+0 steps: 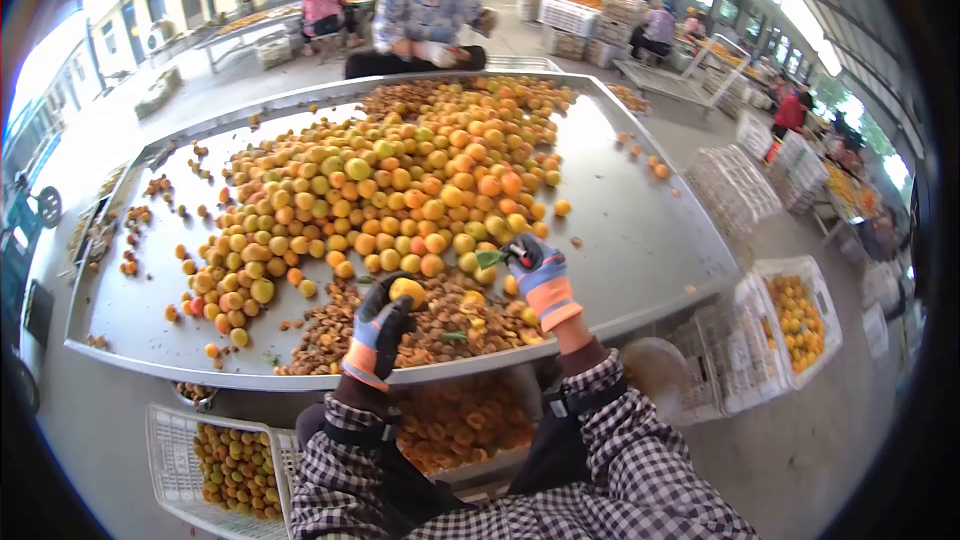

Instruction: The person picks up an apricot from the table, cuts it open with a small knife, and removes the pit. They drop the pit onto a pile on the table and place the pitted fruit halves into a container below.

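Observation:
My left hand [380, 325], in a black, grey and orange glove, is closed around a yellow-orange apricot [407, 290] above the near edge of the metal table [640, 240]. To its right, my right hand [540, 275], gloved the same way, has its fingers curled in. A small dark object with a red and pale spot shows between those fingers, too small to name. At the fingertips is a green leaf [490, 258]; whether it is pinched cannot be told. Whole apricots [380, 180] are heaped beyond both hands. Brownish apricot pits [440, 330] lie beneath and between them.
A tub of orange apricot halves [465, 420] sits below the table edge between my knees. Crates of apricots stand at lower left [165, 460] and right [805, 280]. Across the table sits a person in a patterned shirt [430, 15]. Other people and stacked crates are farther back.

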The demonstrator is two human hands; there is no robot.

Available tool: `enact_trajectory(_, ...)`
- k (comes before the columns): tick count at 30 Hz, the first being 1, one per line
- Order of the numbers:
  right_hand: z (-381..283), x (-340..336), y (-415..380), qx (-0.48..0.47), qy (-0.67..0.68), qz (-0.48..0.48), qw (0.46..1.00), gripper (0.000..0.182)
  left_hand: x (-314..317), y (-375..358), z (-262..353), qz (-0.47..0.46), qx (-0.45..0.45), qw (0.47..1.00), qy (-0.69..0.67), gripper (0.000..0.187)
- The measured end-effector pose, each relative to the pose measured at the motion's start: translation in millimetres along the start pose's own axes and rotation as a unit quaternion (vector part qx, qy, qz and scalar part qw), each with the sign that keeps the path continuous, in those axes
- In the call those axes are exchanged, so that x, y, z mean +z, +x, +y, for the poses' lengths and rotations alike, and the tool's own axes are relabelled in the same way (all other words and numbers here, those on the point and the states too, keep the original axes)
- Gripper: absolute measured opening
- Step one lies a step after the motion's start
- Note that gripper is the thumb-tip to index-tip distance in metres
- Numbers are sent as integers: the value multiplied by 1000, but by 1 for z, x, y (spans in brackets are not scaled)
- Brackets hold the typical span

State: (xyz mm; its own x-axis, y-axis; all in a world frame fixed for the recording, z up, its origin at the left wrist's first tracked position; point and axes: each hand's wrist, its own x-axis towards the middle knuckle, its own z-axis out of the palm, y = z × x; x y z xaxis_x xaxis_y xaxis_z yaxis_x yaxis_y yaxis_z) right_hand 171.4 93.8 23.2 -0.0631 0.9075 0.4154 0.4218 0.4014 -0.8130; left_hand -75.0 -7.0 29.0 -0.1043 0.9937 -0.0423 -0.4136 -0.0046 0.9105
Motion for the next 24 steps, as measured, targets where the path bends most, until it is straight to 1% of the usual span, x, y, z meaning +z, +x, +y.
enact_trajectory(1,-10,-26,-7,5,-5,-5,1000,24,1,-2,2,-22,-8,1000,-14,36)
enact_trajectory(3,-2,-73,-36,12,-37,10,999,22,1,-7,0,-47,-7,999,-26,38)
enact_trajectory(5,2,-114,-80,119,-169,9,978,25,4,-12,-1,-53,-21,997,-55,40)
enact_trajectory(6,14,-133,-106,74,-294,-5,953,28,6,-15,0,-67,-27,995,-75,42)
enact_trajectory(7,28,-151,-137,26,-412,-20,910,32,9,-17,2,-71,-24,994,-77,42)
enact_trajectory(8,24,-169,-170,68,-324,-33,943,39,11,-20,2,-83,-36,993,-79,44)
enact_trajectory(9,41,-184,-211,84,-359,-5,930,40,13,-22,4,-92,-46,991,-81,45)
enact_trajectory(10,63,-204,-257,128,-384,-36,913,40,15,-23,2,-95,-45,993,-59,49)
enact_trajectory(11,58,-215,-292,127,-382,-23,915,36,13,-20,-3,-129,-3,992,-1,51)
enact_trajectory(12,82,-236,-330,249,-408,-99,873,27,16,-22,-3,-145,0,989,-2,51)
enact_trajectory(13,83,-249,-361,308,-361,-61,878,22,19,-23,-3,-161,3,987,-3,51)
enact_trajectory(14,71,-262,-377,311,-381,-108,864,35,22,-21,-7,-172,28,985,6,51)
enact_trajectory(15,86,-277,-402,407,-417,-210,786,36,25,-18,-10,-186,52,981,15,52)
enact_trajectory(16,92,-285,-415,405,-504,-336,685,37,28,-15,-11,-197,59,978,19,53)
enact_trajectory(17,75,-286,-403,402,-505,-336,686,37,32,-13,-14,-201,67,977,-8,54)
enact_trajectory(19,44,-288,-379,446,-454,-126,761,37,33,-6,-25,-201,97,975,-4,55)
enact_trajectory(20,52,-291,-366,391,-437,-53,808,37,35,-5,-27,-200,97,975,-1,55)
enact_trajectory(21,61,-295,-349,384,-391,20,836,40,37,-3,-28,-197,164,965,57,55)
enact_trajectory(22,20,-280,-302,396,-407,6,823,40,38,-1,-27,-191,232,947,113,55)
enact_trajectory(23,32,-276,-282,324,-321,32,889,38,38,-1,-27,-187,235,947,114,55)
enact_trajectory(24,44,-272,-264,248,-229,55,940,36,36,-2,-26,-190,179,961,91,55)
